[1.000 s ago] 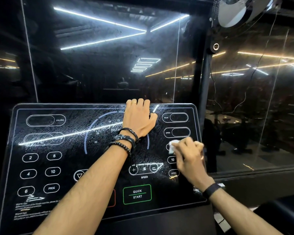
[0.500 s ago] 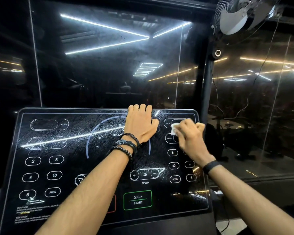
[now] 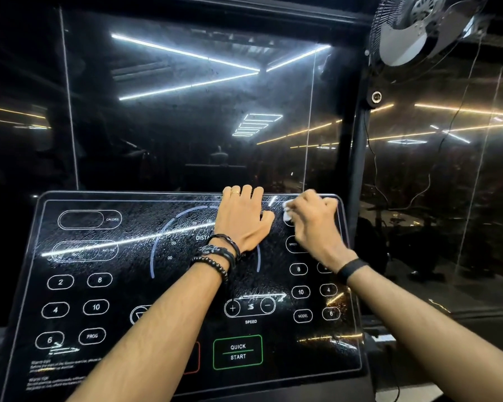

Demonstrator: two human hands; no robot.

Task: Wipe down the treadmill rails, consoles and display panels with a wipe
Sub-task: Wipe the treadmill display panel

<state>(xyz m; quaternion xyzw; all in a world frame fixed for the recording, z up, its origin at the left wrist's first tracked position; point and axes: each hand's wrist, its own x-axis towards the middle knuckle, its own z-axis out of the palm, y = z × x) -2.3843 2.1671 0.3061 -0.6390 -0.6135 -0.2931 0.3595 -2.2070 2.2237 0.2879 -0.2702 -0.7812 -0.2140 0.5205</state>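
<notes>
The right hand (image 3: pixel 312 224) grips a small white wipe (image 3: pixel 287 212), pressing it against the glossy black treadmill console panel (image 3: pixel 105 285) near its top right corner. The left hand (image 3: pixel 241 219) lies flat, fingers straight, at the panel's top edge, centre.

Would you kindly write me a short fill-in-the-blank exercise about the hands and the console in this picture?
1. The right hand grips a white ____ at the console's upper right corner.
2. The left hand rests flat with fingers over the console's ____ edge.
3. The green-outlined button reads QUICK ____.
4. A ____ hangs at upper right.

Missing words: wipe; top; START; fan
</notes>
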